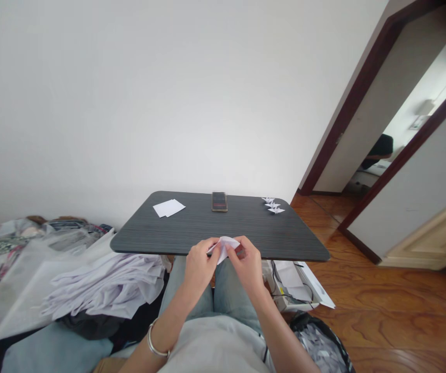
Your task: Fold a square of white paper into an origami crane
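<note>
On the head view I have the left hand (pixel 198 270) and the right hand (pixel 247 267) close together just over the near edge of a dark wood-grain bench (pixel 281 235). Each grip is pressed together, pinching a folded white paper (pixel 223 247) between thumb and fingers, and the paper sits between the hands above the person's jeans (pixel 233 292). A silver bangle (pixel 156 339) circles the left wrist. Farther along the bench, white paper squares (pixel 168 207) lie stacked toward the left, a phone (pixel 219 201) lies by the far edge, and small paper cranes (pixel 273 204) cluster near the far right corner. A heap of white cloth (pixel 106 287) lies left of the knees, and loose papers (pixel 290 280) sit to the right, beside a wooden floor (pixel 382 311)
</note>
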Available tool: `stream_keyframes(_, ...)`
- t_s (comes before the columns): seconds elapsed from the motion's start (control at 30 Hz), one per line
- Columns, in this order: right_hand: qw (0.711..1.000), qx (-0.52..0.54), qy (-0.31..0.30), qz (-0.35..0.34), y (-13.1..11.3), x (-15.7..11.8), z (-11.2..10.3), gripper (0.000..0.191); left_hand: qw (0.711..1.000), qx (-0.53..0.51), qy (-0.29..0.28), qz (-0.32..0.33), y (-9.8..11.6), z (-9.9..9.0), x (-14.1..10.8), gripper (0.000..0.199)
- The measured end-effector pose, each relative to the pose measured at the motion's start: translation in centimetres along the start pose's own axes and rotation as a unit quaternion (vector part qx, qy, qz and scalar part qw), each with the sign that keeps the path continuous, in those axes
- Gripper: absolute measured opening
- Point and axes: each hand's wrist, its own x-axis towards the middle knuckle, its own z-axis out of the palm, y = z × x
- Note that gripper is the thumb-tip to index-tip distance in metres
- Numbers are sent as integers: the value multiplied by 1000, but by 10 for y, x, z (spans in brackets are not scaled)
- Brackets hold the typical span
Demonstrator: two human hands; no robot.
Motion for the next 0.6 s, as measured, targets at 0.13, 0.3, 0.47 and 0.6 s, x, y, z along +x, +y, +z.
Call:
stream_keyframes(0.13, 1000, 13, 6, 4, -2, 0, -1, 11, 999, 32, -11, 6, 3, -2, 0, 24)
stream_keyframes(0.3, 999, 37, 7, 1, -5, 0, -1, 14, 999, -11, 18, 31, 1, -1, 1, 19)
stream_keyframes(0.47, 998, 69, 5, 9, -7, -1, -1, 18, 997, -53, 31, 36, 1, 0, 0, 17)
stream_keyframes(0.6, 997, 75, 4, 13, -8, 0, -1, 13, 993, -102, 36, 43, 4, -2, 1, 14)
